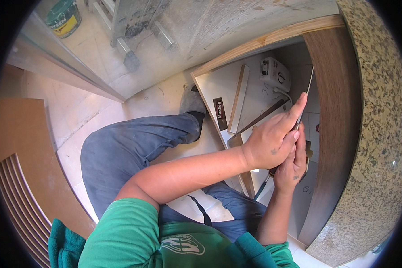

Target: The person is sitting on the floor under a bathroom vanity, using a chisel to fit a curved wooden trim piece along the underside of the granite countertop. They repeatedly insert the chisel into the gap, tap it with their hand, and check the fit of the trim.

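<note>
In front of a wooden cabinet board (pixel 329 89), my hands are close together, one over the other. My left hand (pixel 272 136) is closed around the lower part of a thin pointed metal tool (pixel 310 82), its index finger stretched along the shaft. Just below it, my right hand (pixel 291 165) is wrapped round the same tool, fingers upward. The tool's lower end is hidden by my hands, so I cannot make out its exact kind. Its tip points away from me, close to the board's inner edge. Something dark shows partly behind my right hand.
A speckled stone countertop (pixel 379 134) lies at the right. Inside the cabinet are a white appliance (pixel 274 73), wood strips (pixel 239 98) and a small dark box (pixel 219 114). A louvred door panel (pixel 20 134) lies left; a ladder (pixel 129 27) and bucket (pixel 62 18) stand beyond.
</note>
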